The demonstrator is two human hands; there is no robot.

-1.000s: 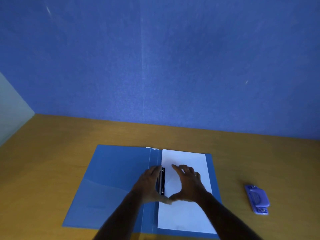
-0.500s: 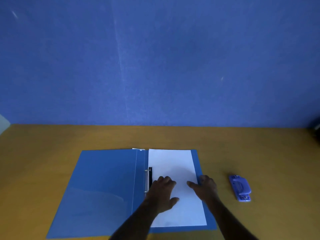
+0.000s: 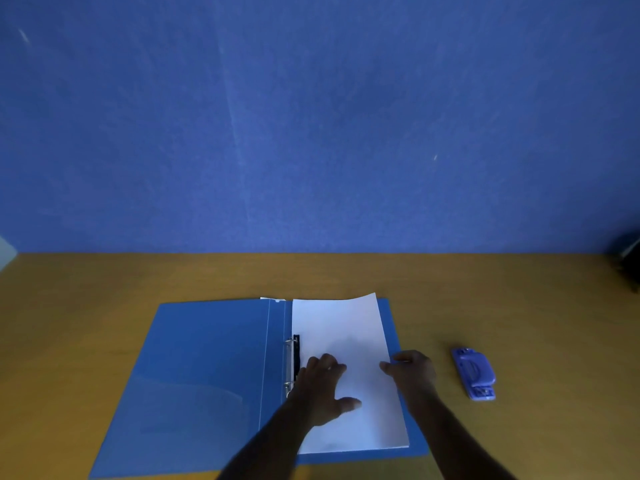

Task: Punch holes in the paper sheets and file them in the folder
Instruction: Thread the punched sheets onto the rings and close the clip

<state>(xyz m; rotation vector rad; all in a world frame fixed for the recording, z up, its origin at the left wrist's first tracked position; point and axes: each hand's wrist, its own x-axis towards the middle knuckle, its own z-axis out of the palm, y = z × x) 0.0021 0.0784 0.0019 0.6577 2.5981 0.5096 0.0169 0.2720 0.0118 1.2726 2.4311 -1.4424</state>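
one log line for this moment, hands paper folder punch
left hand: flat on paper by ring clip | right hand: at paper's right edge | folder: open on desk | hole punch: idle, right

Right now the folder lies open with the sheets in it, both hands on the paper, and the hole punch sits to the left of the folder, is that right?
Not quite: the head view shows the hole punch to the right of the folder, not the left. The rest stands.

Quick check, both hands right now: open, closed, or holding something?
Left hand: open, resting flat on the paper sheets beside the ring clip.
Right hand: pinching the sheets' right edge.
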